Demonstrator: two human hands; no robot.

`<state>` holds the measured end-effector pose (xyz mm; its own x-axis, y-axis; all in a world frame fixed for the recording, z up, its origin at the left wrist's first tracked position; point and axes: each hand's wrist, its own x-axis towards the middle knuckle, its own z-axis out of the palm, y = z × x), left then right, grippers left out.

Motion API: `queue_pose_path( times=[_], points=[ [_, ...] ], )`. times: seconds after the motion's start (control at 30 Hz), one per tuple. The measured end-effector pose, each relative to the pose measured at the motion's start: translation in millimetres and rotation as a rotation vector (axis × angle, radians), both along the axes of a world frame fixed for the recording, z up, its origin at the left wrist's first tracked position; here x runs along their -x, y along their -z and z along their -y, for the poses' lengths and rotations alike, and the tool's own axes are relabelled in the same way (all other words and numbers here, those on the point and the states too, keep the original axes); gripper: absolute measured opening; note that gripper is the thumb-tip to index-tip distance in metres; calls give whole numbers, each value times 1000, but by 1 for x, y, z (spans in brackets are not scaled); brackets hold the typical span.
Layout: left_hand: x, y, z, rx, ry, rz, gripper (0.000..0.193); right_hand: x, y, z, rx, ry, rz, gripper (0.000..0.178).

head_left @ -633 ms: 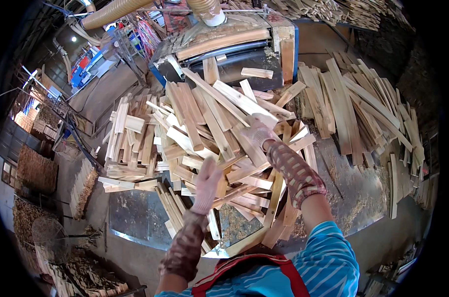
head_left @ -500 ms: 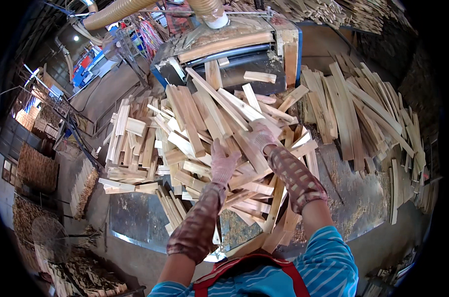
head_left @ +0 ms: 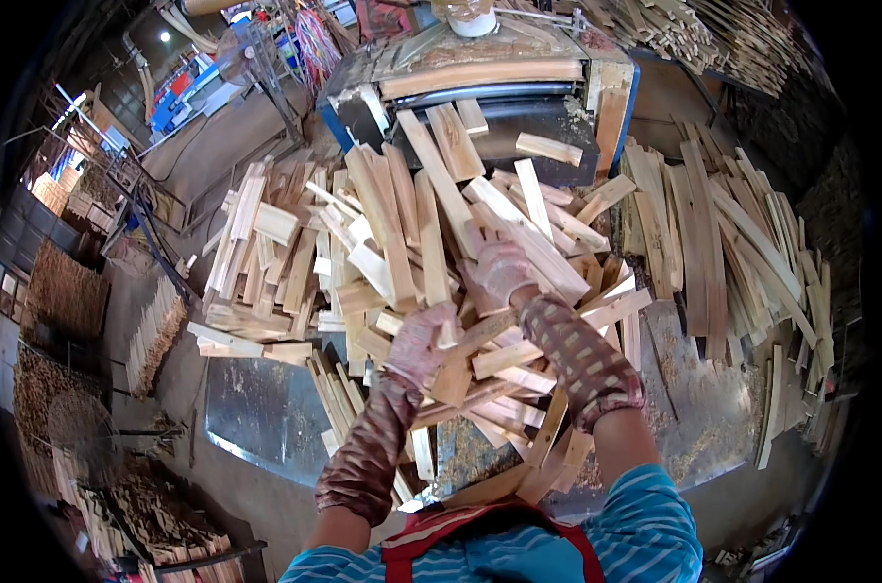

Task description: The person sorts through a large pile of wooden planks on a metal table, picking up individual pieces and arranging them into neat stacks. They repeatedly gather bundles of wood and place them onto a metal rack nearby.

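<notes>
Curling the gloved left hand (head_left: 420, 342) against a jumbled pile of wooden boards (head_left: 375, 219), exact grip unclear; laying the gloved right hand (head_left: 502, 272) across the same pile, slightly farther in. Wearing brown patterned sleeve covers (head_left: 579, 360) and a striped blue shirt (head_left: 645, 515). Facing a roller machine (head_left: 480, 73) beyond a grey metal table (head_left: 256, 403), with more boards (head_left: 696, 243) heaped at right

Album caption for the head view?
Gloved left hand and right hand among jumbled, pale rectangular wooden boards on a grey metal table.
</notes>
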<state>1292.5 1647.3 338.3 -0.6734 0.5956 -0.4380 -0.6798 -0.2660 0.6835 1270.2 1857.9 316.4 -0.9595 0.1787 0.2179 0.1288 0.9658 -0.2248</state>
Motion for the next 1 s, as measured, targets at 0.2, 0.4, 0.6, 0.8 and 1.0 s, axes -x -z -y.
queue_pose_path(
  times=[0.2, 0.4, 0.6, 0.8, 1.0],
  points=[
    [-51, -13, 53, 45, -127, -287, 47, -9, 1, -12, 412, 146, 136, 39],
    [-85, 10, 58, 98, -326, -307, 41, -68, -2, 29, 637, 138, -61, 52],
    [-96, -8, 68, 155, -454, -353, 25, -35, 3, 33, 152, 243, -90, 43],
    [-107, -19, 124, 295, -517, -390, 25, 12, 7, 18, 107, 197, 42, 46],
    [-120, 9, 121, 238, -550, -322, 22, -5, -37, 19, 269, 153, 404, 46]
  ],
)
